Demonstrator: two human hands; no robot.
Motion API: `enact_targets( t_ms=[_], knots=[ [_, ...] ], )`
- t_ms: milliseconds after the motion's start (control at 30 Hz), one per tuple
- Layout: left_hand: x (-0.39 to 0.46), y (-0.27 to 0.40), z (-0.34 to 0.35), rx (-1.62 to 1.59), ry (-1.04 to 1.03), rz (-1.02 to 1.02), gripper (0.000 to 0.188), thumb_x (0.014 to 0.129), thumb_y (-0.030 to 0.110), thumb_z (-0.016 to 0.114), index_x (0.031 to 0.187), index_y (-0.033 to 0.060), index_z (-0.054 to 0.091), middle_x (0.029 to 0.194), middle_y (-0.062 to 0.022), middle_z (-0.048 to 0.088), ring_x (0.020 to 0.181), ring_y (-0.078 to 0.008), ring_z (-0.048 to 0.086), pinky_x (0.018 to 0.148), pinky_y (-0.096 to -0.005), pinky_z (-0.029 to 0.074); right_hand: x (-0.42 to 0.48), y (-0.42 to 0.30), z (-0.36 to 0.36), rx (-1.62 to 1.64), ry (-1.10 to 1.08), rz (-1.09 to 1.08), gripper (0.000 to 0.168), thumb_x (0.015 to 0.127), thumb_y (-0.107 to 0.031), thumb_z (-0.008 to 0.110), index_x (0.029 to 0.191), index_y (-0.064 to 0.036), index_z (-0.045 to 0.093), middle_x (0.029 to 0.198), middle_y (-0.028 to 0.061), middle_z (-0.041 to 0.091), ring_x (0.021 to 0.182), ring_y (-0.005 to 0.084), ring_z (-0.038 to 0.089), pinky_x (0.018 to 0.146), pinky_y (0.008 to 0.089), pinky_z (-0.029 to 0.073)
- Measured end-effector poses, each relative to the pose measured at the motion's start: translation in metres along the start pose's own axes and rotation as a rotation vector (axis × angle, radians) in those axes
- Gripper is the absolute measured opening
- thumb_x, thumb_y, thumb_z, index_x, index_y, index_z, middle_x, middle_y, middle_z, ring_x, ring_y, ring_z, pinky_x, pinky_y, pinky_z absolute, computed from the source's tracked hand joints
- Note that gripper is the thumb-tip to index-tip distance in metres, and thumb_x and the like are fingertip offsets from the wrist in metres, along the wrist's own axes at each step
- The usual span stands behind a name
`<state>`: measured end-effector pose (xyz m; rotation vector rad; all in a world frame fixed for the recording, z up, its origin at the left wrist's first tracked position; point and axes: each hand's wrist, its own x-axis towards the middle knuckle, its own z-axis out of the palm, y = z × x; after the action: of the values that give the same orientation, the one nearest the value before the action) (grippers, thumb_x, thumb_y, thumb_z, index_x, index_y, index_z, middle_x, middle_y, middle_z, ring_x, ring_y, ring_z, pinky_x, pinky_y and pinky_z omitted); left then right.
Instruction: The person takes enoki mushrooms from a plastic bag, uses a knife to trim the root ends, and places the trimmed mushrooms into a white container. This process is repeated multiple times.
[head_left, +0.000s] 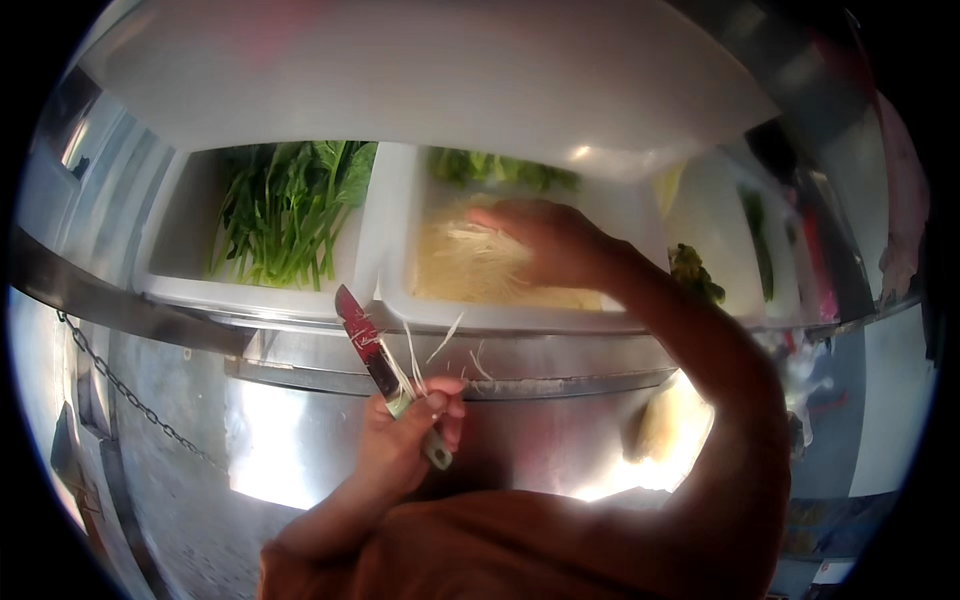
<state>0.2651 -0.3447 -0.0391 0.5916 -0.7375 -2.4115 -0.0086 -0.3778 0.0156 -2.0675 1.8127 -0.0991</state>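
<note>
My left hand (409, 435), low in front of my body, grips a knife (380, 358) by its pale green handle. The blade points up and to the left, with pale shreds stuck to it and a few longer strands hanging at its edge. My right hand (544, 240) reaches into a white plastic tray (480, 310) in the middle. Its fingers close around a bunch of thin pale shreds (486, 251). More pale shreds or strands lie beneath it in the tray, blurred.
Leafy greens with long stems (289, 217) fill the left tray, and other greens (502, 169) lie behind the shreds. At right sits a wilted leafy clump (696, 271). A pale panel (420, 75) overhangs the trays. Loose shreds lie on the steel ledge (525, 360). A chain (127, 394) hangs at left.
</note>
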Motion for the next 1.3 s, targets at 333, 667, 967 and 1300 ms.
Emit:
enact_targets(
  t_ms=[333, 667, 967, 1300],
  knots=[
    [-0.010, -0.002, -0.007, 0.009, 0.069, 0.021, 0.018, 0.086, 0.012, 0.057, 0.099, 0.0008, 0.061, 0.079, -0.0086, 0.060, 0.060, -0.0157, 0.055, 0.051, -0.0255, 0.046, -0.012, -0.008, -0.016, 0.314, 0.022, -0.086, 0.078, 0.063, 0.001, 0.067, 0.133, -0.010, 0.036, 0.135, 0.0145, 0.039, 0.123, 0.0270, 0.039, 0.103, 0.0339, 0.031],
    [-0.006, 0.000, -0.001, -0.012, 0.033, 0.046, 0.018, 0.085, 0.011, 0.058, 0.098, -0.0016, 0.061, 0.078, -0.0087, 0.060, 0.060, -0.0154, 0.055, 0.052, -0.0252, 0.046, 0.004, -0.002, 0.029, -0.202, 0.042, -0.110, 0.086, 0.063, -0.019, 0.076, 0.136, -0.019, 0.031, 0.142, 0.0204, 0.023, 0.132, 0.0367, 0.019, 0.106, 0.0436, 0.022],
    [-0.005, 0.003, -0.007, -0.027, 0.056, 0.086, 0.017, 0.085, 0.010, 0.058, 0.097, -0.0021, 0.061, 0.078, -0.0089, 0.060, 0.059, -0.0158, 0.055, 0.052, -0.0254, 0.046, 0.012, -0.005, 0.023, -0.280, -0.020, 0.041, 0.086, 0.058, -0.018, 0.078, 0.133, -0.019, 0.034, 0.141, 0.0193, 0.027, 0.130, 0.0366, 0.025, 0.102, 0.0435, 0.029],
    [-0.009, 0.002, -0.010, -0.037, 0.093, 0.082, 0.016, 0.085, 0.009, 0.057, 0.095, -0.0021, 0.061, 0.076, -0.0092, 0.060, 0.059, -0.0160, 0.055, 0.052, -0.0256, 0.046, 0.010, -0.003, 0.023, -0.317, 0.086, 0.041, 0.095, 0.056, -0.022, 0.077, 0.137, -0.022, 0.029, 0.137, 0.0217, 0.028, 0.128, 0.0387, 0.024, 0.094, 0.0533, 0.034]
  ],
)
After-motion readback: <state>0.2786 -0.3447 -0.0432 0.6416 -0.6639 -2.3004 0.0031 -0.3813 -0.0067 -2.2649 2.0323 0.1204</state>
